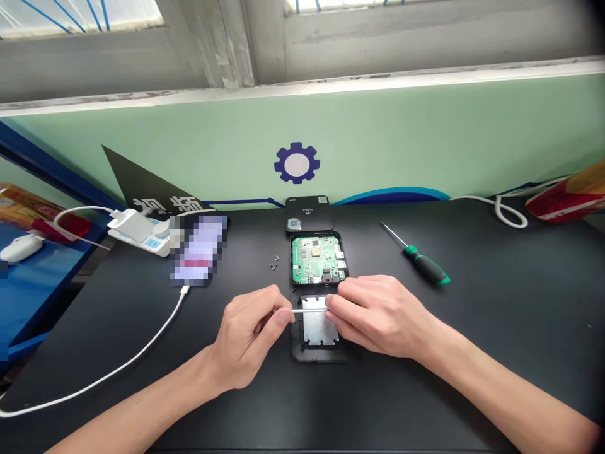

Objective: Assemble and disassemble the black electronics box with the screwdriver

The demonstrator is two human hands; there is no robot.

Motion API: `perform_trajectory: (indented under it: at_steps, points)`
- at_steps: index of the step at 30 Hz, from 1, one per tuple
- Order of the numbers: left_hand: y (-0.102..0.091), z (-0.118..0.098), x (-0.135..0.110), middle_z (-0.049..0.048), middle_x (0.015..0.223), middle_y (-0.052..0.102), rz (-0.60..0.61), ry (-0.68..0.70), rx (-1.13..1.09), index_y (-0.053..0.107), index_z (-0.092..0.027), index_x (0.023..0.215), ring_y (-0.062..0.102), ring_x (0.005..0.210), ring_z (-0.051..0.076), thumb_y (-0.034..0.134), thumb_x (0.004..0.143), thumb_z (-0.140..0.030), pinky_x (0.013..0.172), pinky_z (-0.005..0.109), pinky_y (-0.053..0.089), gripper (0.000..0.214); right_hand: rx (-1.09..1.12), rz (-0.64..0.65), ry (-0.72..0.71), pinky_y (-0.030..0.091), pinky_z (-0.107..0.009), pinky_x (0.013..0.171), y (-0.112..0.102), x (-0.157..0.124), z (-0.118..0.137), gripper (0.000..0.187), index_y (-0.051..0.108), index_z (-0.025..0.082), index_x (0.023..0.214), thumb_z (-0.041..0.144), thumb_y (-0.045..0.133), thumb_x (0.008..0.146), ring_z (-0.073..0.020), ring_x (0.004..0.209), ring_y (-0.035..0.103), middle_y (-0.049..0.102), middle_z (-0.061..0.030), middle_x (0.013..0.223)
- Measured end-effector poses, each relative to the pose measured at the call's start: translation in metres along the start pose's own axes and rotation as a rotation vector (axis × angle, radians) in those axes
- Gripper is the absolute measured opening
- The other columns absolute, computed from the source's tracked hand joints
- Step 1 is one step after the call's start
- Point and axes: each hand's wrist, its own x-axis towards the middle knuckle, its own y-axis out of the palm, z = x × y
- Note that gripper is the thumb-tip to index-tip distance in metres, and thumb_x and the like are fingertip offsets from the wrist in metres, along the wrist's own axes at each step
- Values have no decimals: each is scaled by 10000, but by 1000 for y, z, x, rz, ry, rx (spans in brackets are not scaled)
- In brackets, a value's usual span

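White and thin, the stick (309,310) spans our two hands just above a grey metal plate (317,331). Our left hand (248,340) pinches one end and our right hand (378,315) the other, so the hands sit close together, each closed on it. The plate lies in a black case half (297,353) on the black table (496,315). We judge the opening-up done: the green circuit board (314,258) lies bare just behind, a black lid (308,214) lies beyond it, and loose screws (274,261) lie to its left. A green-handled screwdriver (423,263) lies apart on the right. A phone (198,249), its white cable (142,353) and a power strip (139,230) sit left. Nothing blocks our hands.
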Motion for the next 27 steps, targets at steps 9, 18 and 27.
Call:
perform_trajectory:
  at_steps: [9, 18, 27]
  points:
    - [-1, 5, -1, -22, 733, 513, -172, -193, -240, 678, -216, 959, 482, 641, 136, 459, 1258, -332, 609, 296, 385, 388, 292, -25, 417, 342, -346, 615, -9, -6, -12, 368, 756, 183, 1083, 549, 742, 1122, -168, 602, 543, 662, 2, 731]
    - [-16, 16, 18, 8, 898, 671, -190, -235, 149, 780, -236, 1125, 622, 780, 154, 605, 1204, -349, 715, 293, 497, 223, 1336, -579, 1145, 212, -257, 497, -16, 8, -15, 379, 802, 206, 925, 534, 989, 896, -88, 528, 299, 395, 75, 611]
    - [-15, 41, 18, 62, 1219, 735, -118, -137, 507, 812, -264, 1270, 693, 880, 184, 698, 1144, -254, 847, 329, 602, 171, 1519, -614, 1224, 181, -222, 478, -18, 10, -17, 387, 836, 194, 917, 534, 1015, 866, -68, 534, 256, 383, 68, 634]
